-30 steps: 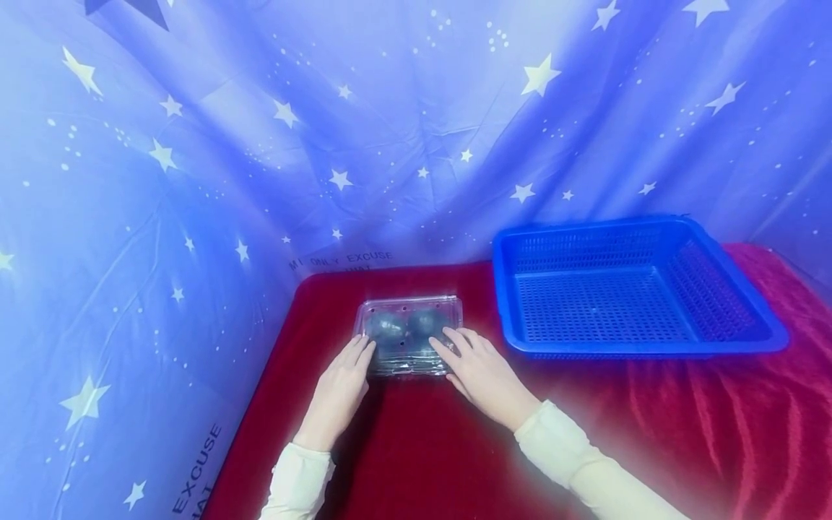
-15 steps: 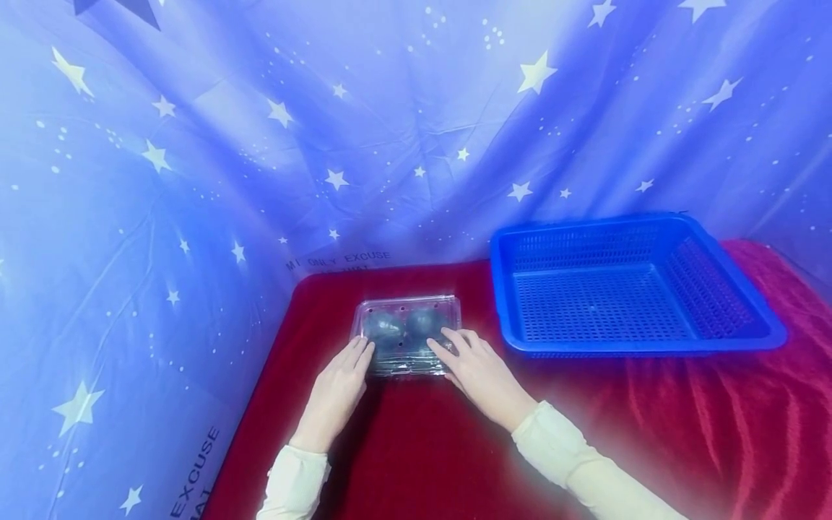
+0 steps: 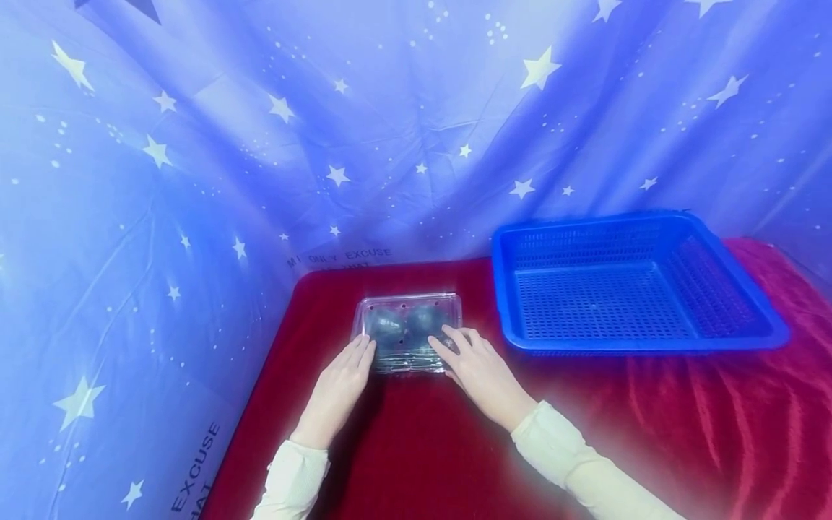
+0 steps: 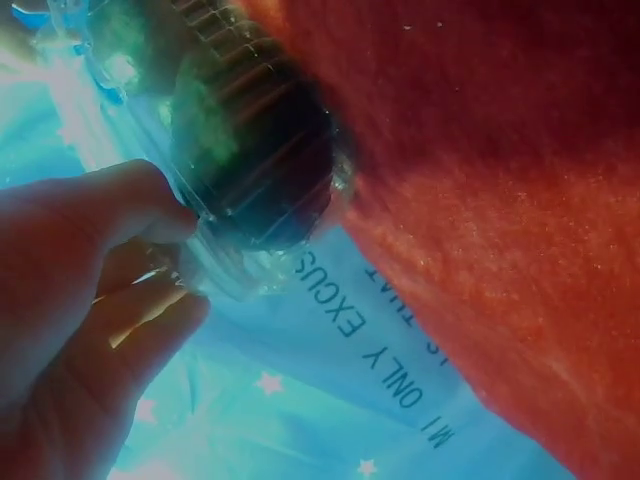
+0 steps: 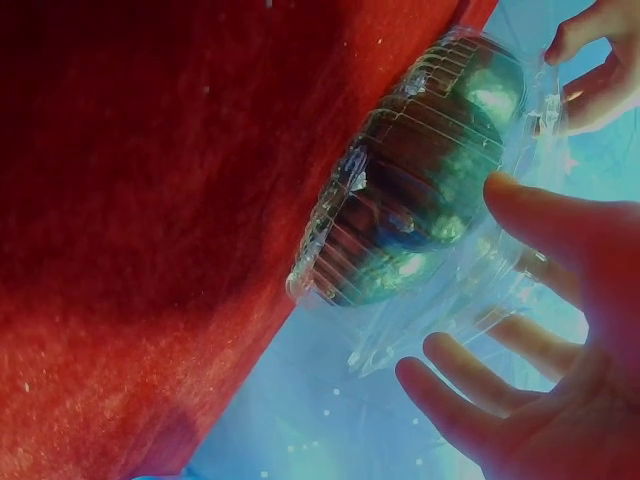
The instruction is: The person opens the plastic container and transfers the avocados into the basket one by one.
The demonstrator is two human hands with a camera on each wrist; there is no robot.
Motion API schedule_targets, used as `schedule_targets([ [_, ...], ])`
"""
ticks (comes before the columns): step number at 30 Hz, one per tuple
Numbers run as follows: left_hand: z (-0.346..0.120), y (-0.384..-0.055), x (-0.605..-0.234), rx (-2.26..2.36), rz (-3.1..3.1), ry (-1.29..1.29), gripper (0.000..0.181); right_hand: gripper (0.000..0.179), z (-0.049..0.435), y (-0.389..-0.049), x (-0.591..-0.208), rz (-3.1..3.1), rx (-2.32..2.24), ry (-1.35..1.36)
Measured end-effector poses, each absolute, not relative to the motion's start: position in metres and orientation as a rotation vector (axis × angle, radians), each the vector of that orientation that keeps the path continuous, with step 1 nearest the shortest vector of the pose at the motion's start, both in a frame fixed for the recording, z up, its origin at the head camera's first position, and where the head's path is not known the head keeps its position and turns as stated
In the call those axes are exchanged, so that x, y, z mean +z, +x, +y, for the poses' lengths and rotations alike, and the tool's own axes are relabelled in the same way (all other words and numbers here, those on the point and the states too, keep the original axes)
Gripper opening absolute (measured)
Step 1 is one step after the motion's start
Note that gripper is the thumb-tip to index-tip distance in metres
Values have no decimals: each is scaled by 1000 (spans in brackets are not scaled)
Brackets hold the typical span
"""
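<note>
A clear plastic clamshell box (image 3: pixel 411 362) lies on the dark red cloth in the head view, small holes dotting its lid. Inside sit two dark green, round, glossy things (image 4: pixel 255 150), fruit-like in shape. My left hand (image 3: pixel 339 386) is at the box's left side; in the left wrist view its thumb and fingers pinch the edge of the clamshell. On the opposite side my right hand (image 3: pixel 482 372) rests its fingertips on the lid and right edge. Its fingers (image 5: pixel 455 400) are spread and loosely extended in the right wrist view, with the thumb against the near side.
A large blue mesh basket (image 3: pixel 598 303) stands to the right of the clamshell, with nothing in it. The red cloth (image 3: pixel 403 455) covers the table. Behind and to the left hangs a blue curtain (image 3: pixel 383 130) printed with stars.
Both hands stay at the clamshell box, which keeps its place on the cloth. Only the head view shifts slightly.
</note>
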State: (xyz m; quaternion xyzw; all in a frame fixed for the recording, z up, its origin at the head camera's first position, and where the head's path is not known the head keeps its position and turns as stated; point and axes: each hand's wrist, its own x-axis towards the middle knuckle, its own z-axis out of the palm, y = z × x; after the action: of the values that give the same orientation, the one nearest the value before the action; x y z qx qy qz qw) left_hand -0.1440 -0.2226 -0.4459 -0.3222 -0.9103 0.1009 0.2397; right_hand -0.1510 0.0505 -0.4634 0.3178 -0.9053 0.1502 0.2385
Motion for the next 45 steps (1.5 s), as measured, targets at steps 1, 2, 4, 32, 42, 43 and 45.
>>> schedule_targets([
  [1, -222, -144, -446, 276, -2485, -880, 47, 62, 50, -151, -463, -2483, 415, 869],
  [2, -221, -145, -446, 279, -2475, -877, 45, 63, 50, -150, -463, -2487, 417, 868],
  [4, -219, -146, -447, 280, -2451, -870, 41, 63, 49, -149, -463, -2500, 416, 866],
  [32, -214, -155, -450, 124, -2379, -798, 44, 62, 50, -150, -462, -2544, 413, 868],
  [42, -216, -159, -452, -27, -2381, -800, 47, 58, 52, -151, -461, -2516, 478, 869],
  [43, -216, -159, -452, -28, -2377, -801, 47, 59, 52, -151, -461, -2516, 482, 869],
  [45, -215, -159, -451, -32, -2376, -798, 46, 59, 52, -152, -462, -2514, 488, 868],
])
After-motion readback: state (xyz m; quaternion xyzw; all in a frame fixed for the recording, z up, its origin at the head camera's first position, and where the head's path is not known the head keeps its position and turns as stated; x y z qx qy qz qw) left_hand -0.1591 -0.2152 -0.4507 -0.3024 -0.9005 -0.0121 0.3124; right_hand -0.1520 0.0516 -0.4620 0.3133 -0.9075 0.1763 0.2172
